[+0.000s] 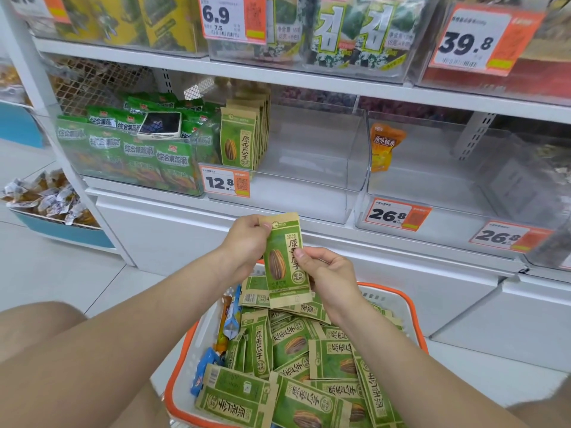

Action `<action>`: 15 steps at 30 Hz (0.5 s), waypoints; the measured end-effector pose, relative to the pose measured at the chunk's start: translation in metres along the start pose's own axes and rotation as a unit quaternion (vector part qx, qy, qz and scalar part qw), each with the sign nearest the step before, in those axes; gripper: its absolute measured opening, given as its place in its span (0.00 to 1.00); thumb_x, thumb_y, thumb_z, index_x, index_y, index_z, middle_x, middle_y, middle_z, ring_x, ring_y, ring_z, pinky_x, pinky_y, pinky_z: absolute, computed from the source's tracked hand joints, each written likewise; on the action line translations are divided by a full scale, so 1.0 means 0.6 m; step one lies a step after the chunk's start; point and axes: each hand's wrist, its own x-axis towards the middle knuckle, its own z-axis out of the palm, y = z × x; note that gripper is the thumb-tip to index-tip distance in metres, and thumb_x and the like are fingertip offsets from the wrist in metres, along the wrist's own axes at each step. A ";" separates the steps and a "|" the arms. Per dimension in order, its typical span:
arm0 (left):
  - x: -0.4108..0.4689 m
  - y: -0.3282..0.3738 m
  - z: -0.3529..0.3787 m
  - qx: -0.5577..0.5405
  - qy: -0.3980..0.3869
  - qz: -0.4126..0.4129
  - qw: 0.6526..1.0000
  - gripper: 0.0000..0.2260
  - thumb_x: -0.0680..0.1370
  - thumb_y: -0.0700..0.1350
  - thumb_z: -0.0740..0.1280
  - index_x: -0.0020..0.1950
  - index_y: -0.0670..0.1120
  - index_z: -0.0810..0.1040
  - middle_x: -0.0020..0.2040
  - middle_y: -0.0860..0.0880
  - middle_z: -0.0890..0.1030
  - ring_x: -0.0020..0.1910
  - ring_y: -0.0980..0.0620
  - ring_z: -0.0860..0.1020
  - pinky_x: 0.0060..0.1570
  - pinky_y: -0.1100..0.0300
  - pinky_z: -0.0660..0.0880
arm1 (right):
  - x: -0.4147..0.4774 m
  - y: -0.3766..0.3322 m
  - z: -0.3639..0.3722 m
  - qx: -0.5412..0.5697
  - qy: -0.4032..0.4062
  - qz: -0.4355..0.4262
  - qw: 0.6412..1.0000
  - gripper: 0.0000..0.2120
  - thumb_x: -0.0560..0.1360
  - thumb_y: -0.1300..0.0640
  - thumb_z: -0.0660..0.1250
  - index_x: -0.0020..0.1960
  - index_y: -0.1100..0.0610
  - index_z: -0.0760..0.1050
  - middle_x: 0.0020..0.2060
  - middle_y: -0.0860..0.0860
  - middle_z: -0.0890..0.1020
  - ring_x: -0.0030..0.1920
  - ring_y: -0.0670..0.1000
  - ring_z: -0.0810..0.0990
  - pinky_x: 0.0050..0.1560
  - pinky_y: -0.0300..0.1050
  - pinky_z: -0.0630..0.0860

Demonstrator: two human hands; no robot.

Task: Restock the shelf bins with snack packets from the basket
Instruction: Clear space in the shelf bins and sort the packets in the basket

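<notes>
Held packet: a green and tan seed packet (pixel 285 264), upright, face toward the camera, above the basket and below the shelf bins.
Left hand: the left hand (pixel 244 242) pinches the packet's top left corner.
Right hand: the right hand (pixel 330 273) grips the packet's right edge, thumb on the front.
Basket: a white basket with an orange rim (pixel 169 396), under the hands, piled with loose matching packets (pixel 296 344); a few blue packets (pixel 233 319) lie along its left side.
Middle bin: a clear bin (pixel 309 168) with a row of the same seed packets (pixel 239 140) standing at its left end.
Left bin: green snack bags (pixel 139 152) with a phone (pixel 160 125) lying on top.
Right bin: one orange packet (pixel 384 146) standing at its left wall.
</notes>
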 end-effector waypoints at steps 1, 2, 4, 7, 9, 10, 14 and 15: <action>0.000 0.001 -0.001 -0.008 0.000 0.002 1.000 0.10 0.88 0.39 0.57 0.52 0.40 0.77 0.46 0.39 0.82 0.43 0.42 0.81 0.45 0.51 0.79 | 0.000 -0.002 0.001 -0.006 0.004 -0.007 1.000 0.18 0.71 0.59 0.80 0.57 0.65 0.81 0.48 0.63 0.88 0.49 0.63 0.87 0.52 0.60 0.85; 0.000 0.003 -0.001 -0.014 0.003 0.003 1.000 0.10 0.88 0.39 0.58 0.51 0.41 0.77 0.45 0.40 0.82 0.42 0.43 0.81 0.44 0.51 0.79 | -0.001 -0.003 0.002 -0.008 0.005 -0.014 1.000 0.17 0.72 0.59 0.80 0.58 0.63 0.80 0.48 0.62 0.88 0.51 0.65 0.87 0.54 0.63 0.84; 0.000 0.008 0.000 -0.021 0.021 0.007 1.000 0.11 0.88 0.39 0.58 0.50 0.42 0.76 0.45 0.40 0.82 0.41 0.43 0.81 0.45 0.51 0.78 | -0.006 -0.007 0.009 -0.012 -0.005 -0.023 1.000 0.18 0.74 0.57 0.78 0.61 0.58 0.79 0.48 0.61 0.88 0.51 0.64 0.87 0.55 0.63 0.84; -0.005 0.016 0.003 -0.033 0.046 0.014 0.998 0.11 0.88 0.40 0.57 0.50 0.43 0.76 0.45 0.42 0.82 0.40 0.46 0.81 0.44 0.53 0.78 | -0.017 -0.017 0.021 -0.106 -0.030 -0.086 0.990 0.13 0.80 0.53 0.73 0.62 0.56 0.80 0.44 0.57 0.89 0.46 0.57 0.89 0.49 0.51 0.84; -0.009 0.024 0.004 -0.045 0.055 0.021 0.997 0.10 0.88 0.41 0.57 0.52 0.43 0.77 0.45 0.42 0.83 0.40 0.47 0.81 0.42 0.55 0.78 | -0.023 -0.026 0.029 -0.158 -0.022 -0.134 0.978 0.11 0.81 0.53 0.71 0.61 0.56 0.81 0.41 0.54 0.89 0.44 0.53 0.89 0.45 0.46 0.83; -0.011 0.031 0.004 -0.050 0.056 0.027 0.997 0.10 0.88 0.41 0.57 0.53 0.43 0.77 0.45 0.43 0.83 0.41 0.46 0.82 0.43 0.55 0.78 | -0.024 -0.032 0.034 -0.174 -0.014 -0.155 0.972 0.10 0.81 0.53 0.71 0.61 0.56 0.81 0.41 0.52 0.89 0.43 0.52 0.89 0.44 0.46 0.83; -0.019 0.080 -0.001 -0.040 0.042 0.080 0.995 0.09 0.87 0.42 0.58 0.52 0.46 0.77 0.43 0.47 0.80 0.41 0.49 0.78 0.41 0.56 0.71 | -0.035 -0.064 0.064 -0.224 0.018 -0.233 0.946 0.11 0.81 0.51 0.71 0.63 0.50 0.78 0.42 0.47 0.88 0.40 0.51 0.87 0.43 0.53 0.84; -0.021 0.096 -0.005 -0.032 0.036 0.096 0.994 0.09 0.86 0.42 0.59 0.51 0.47 0.78 0.43 0.48 0.80 0.42 0.50 0.78 0.41 0.56 0.71 | -0.038 -0.075 0.074 -0.231 0.018 -0.250 0.940 0.12 0.82 0.50 0.70 0.64 0.49 0.77 0.41 0.47 0.88 0.39 0.52 0.85 0.41 0.52 0.82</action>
